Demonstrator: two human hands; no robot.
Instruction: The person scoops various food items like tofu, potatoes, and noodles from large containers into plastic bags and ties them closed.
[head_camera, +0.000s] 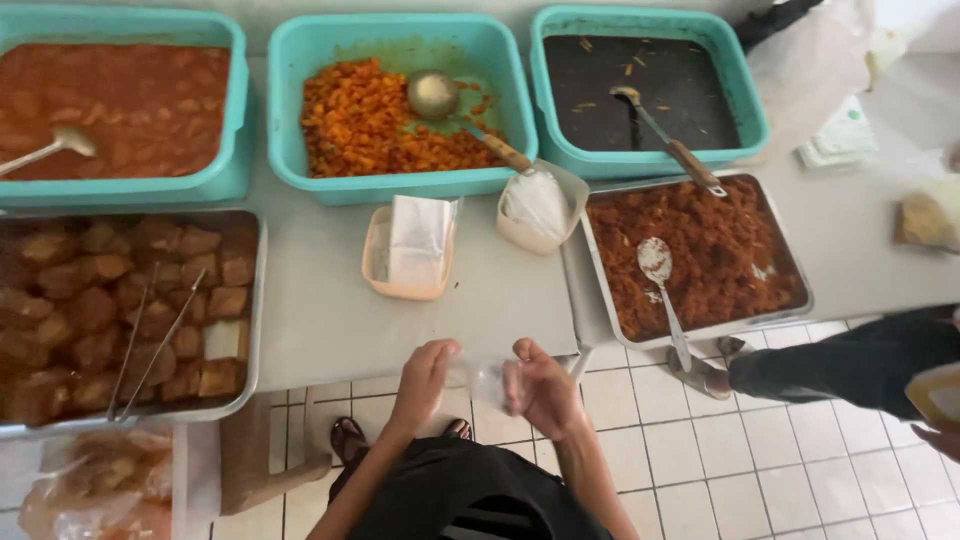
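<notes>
I see three teal tubs along the back: red sauce tub (235, 120) with a spoon, diced orange mix tub (290, 110) with a ladle (434, 94), dark liquid tub (750, 100) with another ladle. Steel tray (258, 300) of brown chunks with tongs (150, 335) at left. Steel tray (600, 290) of shredded brown food with a spoon (660, 275) at right. Two small beige containers (372, 262) between them.

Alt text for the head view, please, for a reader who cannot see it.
Both hands, left hand and right hand, hold a small clear plastic bag at the edge of a grey table lined with teal tubs and metal trays of cooked food.
</notes>
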